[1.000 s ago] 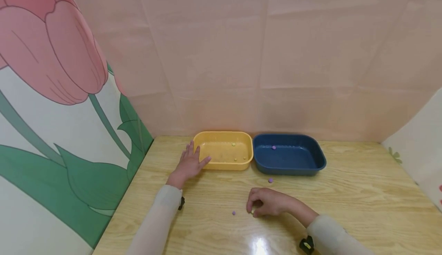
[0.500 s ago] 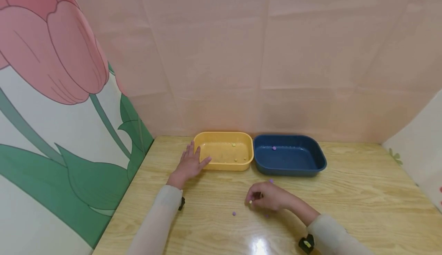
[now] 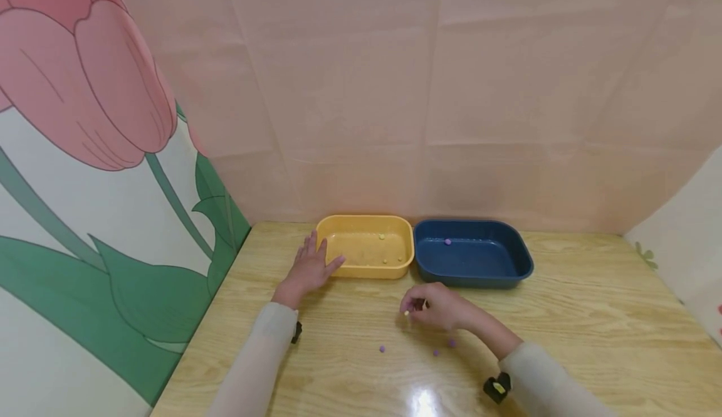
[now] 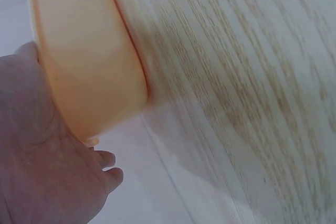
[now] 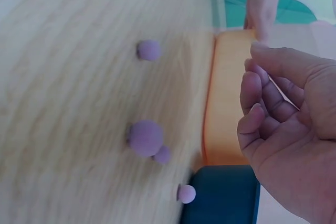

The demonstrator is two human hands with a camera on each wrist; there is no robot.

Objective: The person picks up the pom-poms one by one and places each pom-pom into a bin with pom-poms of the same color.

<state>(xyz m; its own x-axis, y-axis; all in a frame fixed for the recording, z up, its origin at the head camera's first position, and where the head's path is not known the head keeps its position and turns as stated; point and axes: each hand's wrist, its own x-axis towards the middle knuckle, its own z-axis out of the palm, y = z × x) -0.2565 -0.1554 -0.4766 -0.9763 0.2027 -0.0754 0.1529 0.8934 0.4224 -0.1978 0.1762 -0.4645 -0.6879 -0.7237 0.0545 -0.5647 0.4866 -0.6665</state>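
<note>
Pinching a tiny pale-yellow ball (image 3: pixel 407 313) between thumb and fingertips, the right hand (image 3: pixel 434 306) appears raised over the wood-grain table (image 3: pixel 564 316); so small a thing probably suits only a fingertip hold. From the right wrist, the ball itself cannot be made out. Purple balls (image 5: pixel 146 137) lie loose on the table below these fingers, some nearer the person. Beyond the fingertips, side by side, stand the yellow tray (image 3: pixel 366 273), ahead and leftward, and the navy tray (image 3: pixel 474 282), ahead and rightward. Colour seems to govern their contents: yellowish balls (image 3: pixel 381 237) in one, a purple ball (image 3: pixel 447 241) in the other. The left hand (image 3: pixel 309 268), fingers straight and spread apart, rests along the yellow tray's left end, presumably steadying it.
</note>
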